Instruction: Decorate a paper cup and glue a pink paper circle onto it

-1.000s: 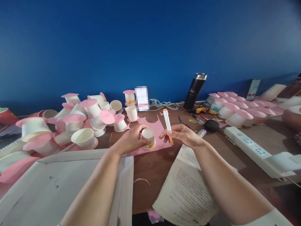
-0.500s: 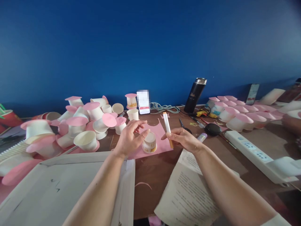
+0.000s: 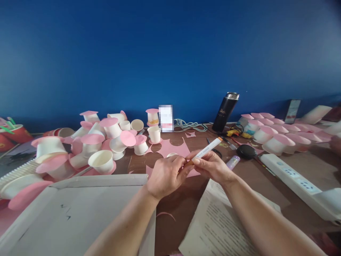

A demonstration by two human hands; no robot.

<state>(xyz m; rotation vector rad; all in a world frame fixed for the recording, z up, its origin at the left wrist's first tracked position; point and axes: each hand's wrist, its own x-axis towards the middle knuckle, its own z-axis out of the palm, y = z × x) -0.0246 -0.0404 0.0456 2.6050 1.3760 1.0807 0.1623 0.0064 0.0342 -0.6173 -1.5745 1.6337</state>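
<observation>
At left, paper cups [image 3: 100, 161] are crowding together, some lying tilted, their smooth pale walls tapering toward flat pink discs. A shallow white box [image 3: 93, 209] with folded edges is sitting before them. The left hand [image 3: 166, 176] is curling inward, its fingers pinching the pen's orange lower end. A phone [image 3: 166, 119] is standing upright by the wall, probably to keep its screen visible. The slim white pen [image 3: 209, 147] is slanting above the pink sheet [image 3: 170, 146], held from both sides, likely for steadiness. The right hand [image 3: 213, 167] is gripping its barrel between thumb and fingers. Creased printed paper [image 3: 213, 217] is lying on the brown tabletop [image 3: 170, 238]; beyond, a glossy black flask [image 3: 225, 112] is leaning. Farther right, disc-topped cups [image 3: 278, 144] are standing in close rows, perhaps to save space.
</observation>
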